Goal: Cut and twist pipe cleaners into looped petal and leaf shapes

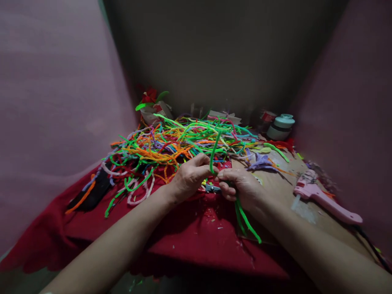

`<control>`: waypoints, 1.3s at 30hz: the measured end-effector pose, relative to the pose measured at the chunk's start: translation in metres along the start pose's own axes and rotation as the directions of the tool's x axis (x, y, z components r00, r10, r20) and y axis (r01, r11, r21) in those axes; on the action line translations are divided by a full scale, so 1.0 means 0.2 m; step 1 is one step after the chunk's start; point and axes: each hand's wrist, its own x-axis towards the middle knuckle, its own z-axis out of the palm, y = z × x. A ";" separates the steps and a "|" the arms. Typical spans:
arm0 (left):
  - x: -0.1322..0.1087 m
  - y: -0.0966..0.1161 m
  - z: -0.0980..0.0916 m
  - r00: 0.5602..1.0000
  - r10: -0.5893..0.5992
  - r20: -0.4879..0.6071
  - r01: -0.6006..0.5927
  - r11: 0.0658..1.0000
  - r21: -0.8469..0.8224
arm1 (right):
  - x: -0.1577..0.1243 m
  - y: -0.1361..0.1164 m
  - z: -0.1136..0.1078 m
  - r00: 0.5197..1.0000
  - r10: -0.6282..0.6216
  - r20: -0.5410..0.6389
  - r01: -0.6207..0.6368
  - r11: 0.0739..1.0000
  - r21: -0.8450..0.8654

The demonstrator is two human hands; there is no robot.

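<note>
Between my two hands is a green pipe cleaner (215, 152), pinched near the middle of the table. My left hand (193, 173) is closed on it, and one end sticks up above the fingertips. My right hand (238, 184) grips close beside, its fingers curled in. Two green ends (248, 225) hang below the right palm; whether they belong to the same piece is hidden by the fingers. Under the hands, partly covered, lies a small dark metal tool (212, 188), perhaps scissors or pliers.
A tangled heap of coloured pipe cleaners (171, 143) covers the back of the red cloth (128, 234). To the right, a pink glue gun (327, 200) and a purple pipe-cleaner shape (261, 161) lie on a board (283, 192). A lidded jar (281, 127) stands behind. Walls enclose the table.
</note>
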 end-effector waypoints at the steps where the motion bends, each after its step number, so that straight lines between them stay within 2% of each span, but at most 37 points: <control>1: 0.00 0.00 -0.01 1.000 0.015 0.013 -0.016 1.000 0.024 | -0.01 0.00 0.00 1.000 0.000 0.019 0.001 1.000 -0.014; 6: 0.02 0.02 -0.06 0.988 0.144 0.062 -0.149 0.985 0.086 | -0.04 -0.02 0.02 0.994 0.005 0.113 -0.006 1.000 0.007; 9: 0.02 0.05 -0.08 0.969 0.226 0.104 -0.241 0.956 0.169 | -0.05 -0.03 0.03 0.996 0.010 0.091 -0.008 1.000 -0.020; 12: 0.02 0.09 -0.10 0.957 0.209 0.203 -0.267 0.906 0.328 | -0.05 -0.04 0.03 0.999 -0.039 0.036 0.045 0.982 -0.182; 14: 0.03 0.13 -0.12 0.957 0.134 0.257 -0.234 0.881 0.411 | -0.05 -0.05 0.04 0.991 -0.133 0.022 0.131 0.909 -0.395; 15: 0.03 0.15 -0.12 0.961 0.079 0.265 -0.189 0.888 0.419 | -0.06 -0.05 0.04 0.979 -0.201 0.029 0.187 0.833 -0.520; 17: 0.06 0.18 -0.13 0.954 -0.092 0.284 -0.004 0.947 0.321 | -0.09 -0.05 0.06 0.921 -0.384 0.068 0.303 0.593 -0.746; 18: 0.07 0.20 -0.14 0.928 -0.209 0.309 0.149 0.967 0.206 | -0.11 -0.04 0.07 0.873 -0.474 0.110 0.345 0.444 -0.827; 19: 0.08 0.21 -0.15 0.874 -0.333 0.354 0.333 0.941 0.062 | -0.13 -0.03 0.08 0.813 -0.558 0.164 0.374 0.286 -0.882; 20: 0.10 0.21 -0.15 0.796 -0.443 0.412 0.520 0.850 -0.091 | -0.15 -0.02 0.09 0.751 -0.616 0.236 0.395 0.134 -0.909; 21: 0.10 0.22 -0.15 0.709 -0.521 0.475 0.672 0.703 -0.232 | -0.17 -0.01 0.10 0.684 -0.657 0.316 0.410 -0.012 -0.912; 22: 0.11 0.22 -0.15 0.629 -0.569 0.530 0.773 0.530 -0.349 | -0.18 0.00 0.11 0.621 -0.678 0.393 0.416 -0.141 -0.899; 24: 0.11 0.23 -0.15 0.510 -0.588 0.628 0.847 0.215 -0.486 | -0.20 0.02 0.12 0.514 -0.690 0.509 0.414 -0.320 -0.852; 25: 0.11 0.23 -0.15 0.482 -0.580 0.657 0.845 0.111 -0.523 | -0.21 0.02 0.12 0.484 -0.693 0.534 0.419 -0.352 -0.837; 26: 0.11 0.24 -0.15 0.471 -0.571 0.672 0.837 0.047 -0.546 | -0.22 0.02 0.13 0.481 -0.698 0.531 0.434 -0.336 -0.836; 27: 0.10 0.25 -0.15 0.469 -0.563 0.680 0.831 0.021 -0.556 | -0.24 0.01 0.13 0.508 -0.703 0.498 0.458 -0.269 -0.847; 28: 0.10 0.26 -0.16 0.481 -0.563 0.672 0.826 0.034 -0.563 | -0.25 0.00 0.13 0.559 -0.706 0.435 0.482 -0.151 -0.863; 29: 0.10 0.27 -0.17 0.504 -0.573 0.646 0.822 0.087 -0.564 | -0.26 -0.02 0.14 0.627 -0.696 0.351 0.492 0.004 -0.871; 31: 0.10 0.30 -0.20 0.574 -0.602 0.555 0.799 0.263 -0.541 | -0.29 -0.05 0.14 0.755 -0.634 0.165 0.466 0.342 -0.816; 33: 0.10 0.34 -0.22 0.666 -0.619 0.416 0.734 0.444 -0.514 | -0.31 -0.08 0.14 0.841 -0.539 0.048 0.424 0.602 -0.677; 34: 0.09 0.35 -0.22 0.714 -0.613 0.337 0.685 0.516 -0.514 | -0.31 -0.08 0.14 0.869 -0.495 0.020 0.407 0.690 -0.598; 36: 0.07 0.37 -0.21 0.816 -0.551 0.177 0.550 0.645 -0.531 | -0.31 -0.09 0.14 0.905 -0.426 -0.001 0.379 0.805 -0.457; 37: 0.06 0.37 -0.20 0.867 -0.488 0.104 0.468 0.723 -0.509 | -0.31 -0.09 0.14 0.916 -0.401 -0.005 0.366 0.841 -0.399; 39: 0.03 0.37 -0.18 0.953 -0.302 -0.006 0.280 0.891 -0.357 | -0.29 -0.08 0.13 0.933 -0.361 -0.001 0.343 0.887 -0.310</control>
